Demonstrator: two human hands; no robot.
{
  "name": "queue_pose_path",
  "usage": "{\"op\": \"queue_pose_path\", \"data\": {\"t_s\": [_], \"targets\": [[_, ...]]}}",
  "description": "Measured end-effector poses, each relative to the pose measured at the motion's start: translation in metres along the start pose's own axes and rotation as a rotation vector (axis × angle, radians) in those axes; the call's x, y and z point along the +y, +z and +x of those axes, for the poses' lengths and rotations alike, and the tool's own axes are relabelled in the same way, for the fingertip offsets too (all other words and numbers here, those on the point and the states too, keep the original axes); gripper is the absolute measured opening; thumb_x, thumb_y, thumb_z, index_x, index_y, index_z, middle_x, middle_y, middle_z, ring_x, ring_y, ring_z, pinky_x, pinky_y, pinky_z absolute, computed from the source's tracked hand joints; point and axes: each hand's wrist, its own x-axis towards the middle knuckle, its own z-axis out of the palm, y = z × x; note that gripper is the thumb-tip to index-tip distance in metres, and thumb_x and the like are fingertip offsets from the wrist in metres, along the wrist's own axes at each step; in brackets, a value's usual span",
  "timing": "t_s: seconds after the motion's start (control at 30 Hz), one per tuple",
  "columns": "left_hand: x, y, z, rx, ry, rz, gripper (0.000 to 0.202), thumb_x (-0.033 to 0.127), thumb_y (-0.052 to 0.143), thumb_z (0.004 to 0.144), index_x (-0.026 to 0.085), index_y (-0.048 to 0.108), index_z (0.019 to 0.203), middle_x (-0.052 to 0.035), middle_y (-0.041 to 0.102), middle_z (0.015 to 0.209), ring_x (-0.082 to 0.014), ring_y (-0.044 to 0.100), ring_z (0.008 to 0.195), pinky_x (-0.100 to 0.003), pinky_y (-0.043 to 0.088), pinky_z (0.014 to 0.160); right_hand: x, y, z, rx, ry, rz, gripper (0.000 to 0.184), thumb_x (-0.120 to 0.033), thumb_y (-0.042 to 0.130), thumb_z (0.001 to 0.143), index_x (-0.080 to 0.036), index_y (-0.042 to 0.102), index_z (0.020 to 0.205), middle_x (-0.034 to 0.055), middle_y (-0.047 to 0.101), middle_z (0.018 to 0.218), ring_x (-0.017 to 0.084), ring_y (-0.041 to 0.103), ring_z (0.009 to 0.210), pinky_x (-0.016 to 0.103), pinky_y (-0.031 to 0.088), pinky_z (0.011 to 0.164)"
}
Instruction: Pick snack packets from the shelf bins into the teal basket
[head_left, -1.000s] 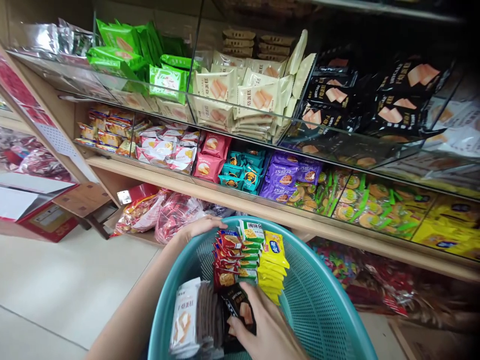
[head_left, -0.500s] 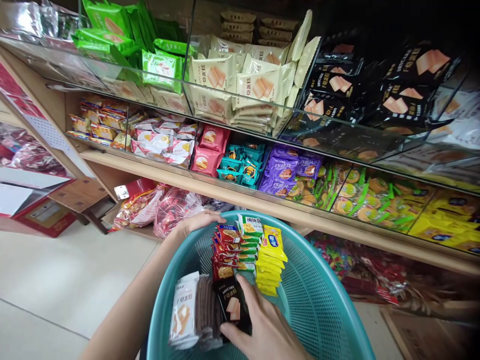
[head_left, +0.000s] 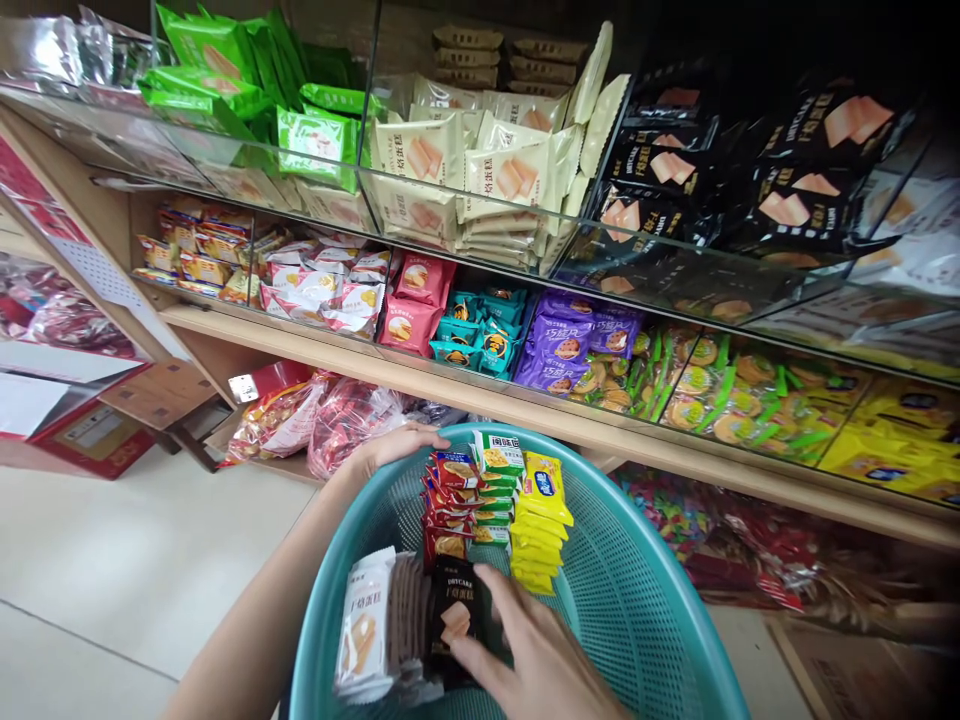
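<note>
My left hand grips the far left rim of a teal plastic basket. Inside, a black dry-cake packet stands beside a row of white-wrapped packets. My right hand is at the black packet's right side, thumb and forefinger apart, the thumb overlapping its lower front; the other fingers are partly hidden. Farther back in the basket stand rows of red packets, green-and-white packets and yellow packets.
Ahead, a glass-fronted shelf holds green packets, cream packets, black packets and purple packets. Bagged goods lie on the bottom shelf. A red-and-white carton stands on the tiled floor at left.
My right hand has shifted slightly right and its fingers have loosened around the black packet, showing more of its front. My left hand stays on the rim.
</note>
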Motion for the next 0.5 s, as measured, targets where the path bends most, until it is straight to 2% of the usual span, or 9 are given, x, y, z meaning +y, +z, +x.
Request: {"op": "queue_pose_path", "data": {"t_s": [0.07,0.13,0.2,0.27,0.4,0.47,0.5], "targets": [[0.0,0.0,0.0,-0.003,-0.008,-0.005,0.018,0.037,0.062,0.062,0.018,0.062,0.061,0.0023,0.065,0.067,-0.0189,0.058,0.072,-0.028,0.042,0.068,0.006,-0.003,0.001,-0.004,0.077,0.143,0.071,-0.052,0.039,0.083,-0.012,0.025,0.139,0.0139,0.034,0.141,0.026,0.035,0.127,0.039,0.029,0.104],[0.001,0.001,-0.001,-0.006,-0.015,-0.011,0.019,0.037,0.062,0.063,0.018,0.063,0.065,0.0022,0.066,0.067,-0.0188,0.058,0.071,-0.028,0.043,0.067,0.011,-0.003,0.003,-0.102,0.205,0.301,0.082,-0.059,0.036,0.082,-0.007,0.015,0.141,0.0142,0.02,0.147,0.023,0.022,0.133,0.037,0.019,0.108],[0.0,0.001,-0.001,-0.014,-0.014,-0.015,0.02,0.037,0.061,0.064,0.018,0.063,0.067,0.0019,0.066,0.069,-0.019,0.058,0.072,-0.028,0.043,0.068,0.014,0.001,0.006,-0.205,0.328,0.43,0.09,-0.066,0.033,0.08,-0.004,0.011,0.141,0.0157,0.014,0.147,0.023,0.016,0.135,0.038,0.012,0.11],[0.0,0.0,0.0,-0.022,-0.003,-0.01,0.019,0.036,0.06,0.065,0.018,0.064,0.068,0.0018,0.066,0.07,-0.019,0.058,0.074,-0.027,0.043,0.07,0.015,0.006,0.01,-0.225,0.389,0.527,0.095,-0.071,0.031,0.077,-0.002,0.01,0.141,0.0164,0.012,0.148,0.023,0.011,0.136,0.037,0.007,0.11],[-0.001,-0.001,0.001,-0.011,0.025,0.023,0.018,0.035,0.06,0.065,0.018,0.063,0.064,0.0024,0.064,0.069,-0.0179,0.055,0.073,-0.026,0.041,0.071,0.012,0.015,0.017,-0.167,0.347,0.667,0.1,-0.076,0.032,0.073,-0.008,0.008,0.142,0.0118,0.005,0.149,0.019,-0.001,0.136,0.034,0.001,0.11],[-0.001,-0.001,0.001,-0.003,0.03,0.031,0.018,0.035,0.06,0.065,0.018,0.062,0.062,0.0029,0.063,0.068,-0.0175,0.054,0.073,-0.025,0.04,0.071,0.008,0.02,0.021,-0.165,0.269,0.718,0.102,-0.079,0.035,0.069,-0.013,0.008,0.143,0.0105,0.006,0.15,0.019,0.002,0.136,0.033,0.005,0.11],[-0.001,-0.001,0.001,0.001,0.029,0.032,0.018,0.035,0.06,0.065,0.018,0.062,0.061,0.003,0.062,0.068,-0.0174,0.054,0.073,-0.025,0.04,0.07,0.007,0.023,0.023,-0.174,0.224,0.756,0.104,-0.08,0.036,0.067,-0.015,0.007,0.143,0.0108,0.008,0.15,0.02,0.008,0.136,0.034,0.01,0.11]]}}
